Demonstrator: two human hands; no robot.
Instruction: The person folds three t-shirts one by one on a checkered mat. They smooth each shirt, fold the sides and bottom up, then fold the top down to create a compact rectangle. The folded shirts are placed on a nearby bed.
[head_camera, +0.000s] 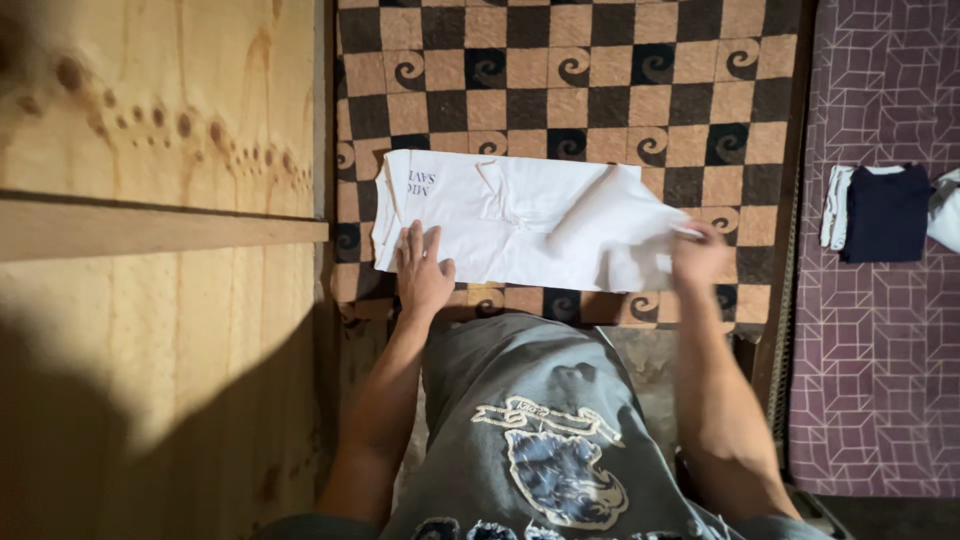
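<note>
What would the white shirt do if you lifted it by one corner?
The white shirt would probably flop and unfold: it is thin cloth, creased where the right hand pinches it. It looks light. It likely won't slide easily, as the left hand presses it flat on the checkered cloth.

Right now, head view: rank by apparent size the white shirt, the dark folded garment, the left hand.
1. white shirt, spread on the checkered cloth, clearly largest.
2. dark folded garment on the purple patterned cloth.
3. left hand, flat on the shirt. It sits nearer the camera, so this gap is unsure.
</note>
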